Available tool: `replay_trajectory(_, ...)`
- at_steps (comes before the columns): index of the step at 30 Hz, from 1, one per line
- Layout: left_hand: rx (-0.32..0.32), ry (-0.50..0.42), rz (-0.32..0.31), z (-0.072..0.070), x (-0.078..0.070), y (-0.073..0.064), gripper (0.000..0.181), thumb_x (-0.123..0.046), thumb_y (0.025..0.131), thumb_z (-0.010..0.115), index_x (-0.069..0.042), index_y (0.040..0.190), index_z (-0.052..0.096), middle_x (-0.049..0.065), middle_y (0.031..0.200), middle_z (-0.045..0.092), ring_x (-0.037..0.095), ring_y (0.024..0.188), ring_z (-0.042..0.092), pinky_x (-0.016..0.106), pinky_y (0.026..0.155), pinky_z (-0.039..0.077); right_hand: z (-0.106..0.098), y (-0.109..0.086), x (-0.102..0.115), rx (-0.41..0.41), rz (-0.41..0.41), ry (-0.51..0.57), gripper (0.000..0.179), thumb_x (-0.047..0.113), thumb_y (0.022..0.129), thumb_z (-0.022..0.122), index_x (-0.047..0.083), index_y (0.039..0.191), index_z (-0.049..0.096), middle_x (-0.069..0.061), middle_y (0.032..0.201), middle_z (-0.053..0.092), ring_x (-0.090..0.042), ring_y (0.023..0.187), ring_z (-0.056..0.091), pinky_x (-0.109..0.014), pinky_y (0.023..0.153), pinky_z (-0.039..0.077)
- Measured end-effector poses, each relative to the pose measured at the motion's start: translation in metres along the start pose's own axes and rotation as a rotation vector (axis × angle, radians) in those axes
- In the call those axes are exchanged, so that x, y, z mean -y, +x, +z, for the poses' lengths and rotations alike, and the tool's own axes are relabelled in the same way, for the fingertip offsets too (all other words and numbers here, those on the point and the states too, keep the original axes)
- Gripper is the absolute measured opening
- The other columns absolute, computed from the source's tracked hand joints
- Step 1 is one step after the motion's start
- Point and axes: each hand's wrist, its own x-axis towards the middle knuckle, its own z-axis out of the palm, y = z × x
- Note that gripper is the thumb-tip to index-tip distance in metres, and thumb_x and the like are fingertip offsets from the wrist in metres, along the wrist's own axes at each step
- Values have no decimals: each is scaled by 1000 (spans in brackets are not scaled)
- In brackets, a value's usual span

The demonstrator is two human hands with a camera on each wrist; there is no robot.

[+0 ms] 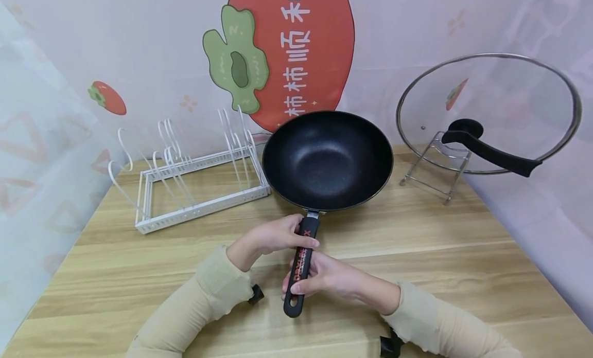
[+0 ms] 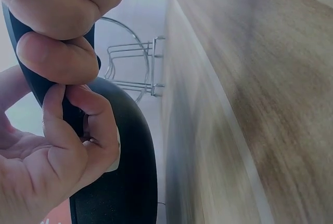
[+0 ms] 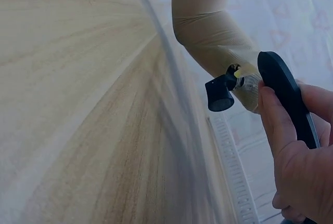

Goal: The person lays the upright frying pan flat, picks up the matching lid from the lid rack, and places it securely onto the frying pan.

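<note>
A black wok (image 1: 324, 162) faces me in the middle of the head view, its dark inside showing and its long handle (image 1: 303, 260) pointing down towards me. My left hand (image 1: 278, 234) grips the handle near the pan, thumb across the top. Lower down, my right hand (image 1: 326, 278) holds the same handle close to its looped end. Both hands show on the handle in the left wrist view, where the wok's dark underside (image 2: 130, 141) stands clear of the table. In the right wrist view the right hand (image 3: 307, 167) has its fingers around the handle (image 3: 286, 89).
At the left stands a white rack (image 1: 204, 209) with upright loops. A glass lid (image 1: 500, 101) with a black handle leans on a wire stand (image 1: 435, 167) at the right. All sit on a wooden table (image 1: 417, 239) before a printed backdrop (image 1: 153, 49).
</note>
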Motion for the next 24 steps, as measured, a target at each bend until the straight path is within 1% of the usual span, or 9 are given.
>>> replay_trajectory(5,8,-9,14,1,1,1,17,-1,93,68,-1,96,51,-1,73,50,11,66,45,25,63,37,0,-2,1,6,7,15,49,2,95,66,-11,126,31,-13,110,71,-27,108,70,-38,92,56)
replay_trajectory(9,29,-27,34,2,1,0,14,-1,93,66,-1,94,52,-1,72,50,11,66,45,24,62,38,-1,-4,2,23,8,28,49,1,95,66,-11,127,31,-12,110,70,-24,107,70,-35,91,56)
replay_trajectory(13,28,-26,47,5,0,1,13,1,92,66,-2,89,53,-3,69,47,10,64,43,23,60,36,-2,-6,2,32,19,39,50,1,95,66,-12,128,30,-10,108,70,-20,104,70,-32,89,56)
replay_trajectory(18,22,-26,38,9,0,0,14,0,93,66,-4,87,54,-3,68,47,10,63,43,24,60,35,-3,-10,1,37,29,31,51,2,95,67,-13,128,30,-9,107,71,-18,101,70,-31,88,57)
replay_trajectory(24,17,-24,13,12,1,0,12,-4,94,66,-2,91,54,-1,72,49,12,67,46,26,65,37,-3,-13,0,48,33,45,53,5,95,68,-12,128,30,-9,107,71,-18,101,69,-33,89,57)
